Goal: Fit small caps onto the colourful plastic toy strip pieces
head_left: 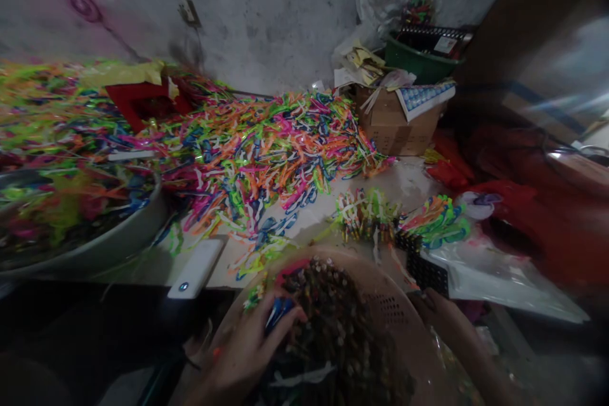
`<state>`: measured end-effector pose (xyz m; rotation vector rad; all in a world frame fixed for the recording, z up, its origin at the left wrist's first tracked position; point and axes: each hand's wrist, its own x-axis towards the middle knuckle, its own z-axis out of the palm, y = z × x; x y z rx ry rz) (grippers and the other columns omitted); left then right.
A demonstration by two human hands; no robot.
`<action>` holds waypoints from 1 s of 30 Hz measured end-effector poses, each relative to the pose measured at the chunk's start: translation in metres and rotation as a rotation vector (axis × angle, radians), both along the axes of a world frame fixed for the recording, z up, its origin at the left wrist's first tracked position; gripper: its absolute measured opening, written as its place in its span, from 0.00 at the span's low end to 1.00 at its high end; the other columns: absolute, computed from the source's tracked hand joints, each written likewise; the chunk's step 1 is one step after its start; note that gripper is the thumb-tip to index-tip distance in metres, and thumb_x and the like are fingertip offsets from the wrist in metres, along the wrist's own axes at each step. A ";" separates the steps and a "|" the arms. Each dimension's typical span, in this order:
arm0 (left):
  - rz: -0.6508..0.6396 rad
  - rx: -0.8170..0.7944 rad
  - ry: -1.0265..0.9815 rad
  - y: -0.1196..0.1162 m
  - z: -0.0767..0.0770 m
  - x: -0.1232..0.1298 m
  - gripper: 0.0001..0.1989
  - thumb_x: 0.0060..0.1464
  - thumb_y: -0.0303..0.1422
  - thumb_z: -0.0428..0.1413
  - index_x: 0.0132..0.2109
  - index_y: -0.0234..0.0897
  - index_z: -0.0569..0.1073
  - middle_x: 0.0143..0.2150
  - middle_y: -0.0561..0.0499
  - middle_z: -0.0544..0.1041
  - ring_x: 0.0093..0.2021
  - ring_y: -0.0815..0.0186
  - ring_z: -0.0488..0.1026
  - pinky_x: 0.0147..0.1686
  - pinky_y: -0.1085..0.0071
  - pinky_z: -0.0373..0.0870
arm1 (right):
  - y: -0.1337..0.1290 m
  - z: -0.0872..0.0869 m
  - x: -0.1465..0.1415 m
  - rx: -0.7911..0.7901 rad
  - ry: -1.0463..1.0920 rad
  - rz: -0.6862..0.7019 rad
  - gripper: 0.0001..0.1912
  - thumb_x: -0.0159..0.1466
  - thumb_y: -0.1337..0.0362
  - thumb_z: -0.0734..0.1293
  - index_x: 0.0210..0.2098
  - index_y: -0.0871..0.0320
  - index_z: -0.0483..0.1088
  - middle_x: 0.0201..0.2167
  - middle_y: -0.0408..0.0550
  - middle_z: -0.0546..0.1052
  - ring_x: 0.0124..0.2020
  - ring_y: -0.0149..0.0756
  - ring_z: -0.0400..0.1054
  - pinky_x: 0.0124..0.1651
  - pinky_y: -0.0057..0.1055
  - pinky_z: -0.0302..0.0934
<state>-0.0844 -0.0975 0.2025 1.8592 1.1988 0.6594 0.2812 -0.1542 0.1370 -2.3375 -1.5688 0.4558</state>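
A pale pink plastic basket (392, 285) with slotted holes stands in front of me, filled with a dark heap of small thin pieces (340, 323). My left hand (247, 346) reaches over its left side, with thumb and fingers closed around a shiny blue piece (280, 312) whose exact kind is unclear. At the right, my right hand (435, 307) is curled against the basket's rim, its fingers partly hidden and blurred. A whitish strip (304, 377) lies on the heap near me.
A large mound of bright plastic strips (280, 146) covers the table. To the left are a grey basin (147, 216) and a white power bank (196, 269). Bundled strips (438, 222), a black perforated tray (425, 269) and plastic bags (509, 279) lie right. A cardboard box (397, 124) supports a green basin (419, 60).
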 end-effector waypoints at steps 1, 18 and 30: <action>0.000 0.028 0.018 0.000 -0.002 0.002 0.12 0.61 0.41 0.48 0.37 0.38 0.70 0.29 0.55 0.75 0.29 0.68 0.73 0.31 0.76 0.70 | 0.002 -0.006 -0.001 0.027 0.006 0.009 0.14 0.61 0.57 0.61 0.22 0.55 0.67 0.20 0.45 0.74 0.26 0.37 0.72 0.27 0.27 0.60; -0.215 0.208 0.168 0.002 -0.004 0.009 0.11 0.61 0.36 0.51 0.50 0.43 0.71 0.47 0.54 0.77 0.47 0.67 0.74 0.47 0.72 0.70 | 0.012 -0.003 -0.003 0.145 0.220 -0.129 0.23 0.62 0.52 0.58 0.46 0.63 0.68 0.34 0.55 0.78 0.34 0.41 0.74 0.35 0.31 0.67; -0.506 0.842 0.344 0.002 0.034 0.025 0.16 0.65 0.27 0.39 0.55 0.33 0.65 0.44 0.49 0.75 0.44 0.66 0.69 0.45 0.69 0.67 | -0.024 0.078 -0.137 0.309 0.407 0.451 0.10 0.64 0.58 0.61 0.42 0.52 0.71 0.34 0.43 0.80 0.32 0.32 0.75 0.34 0.20 0.68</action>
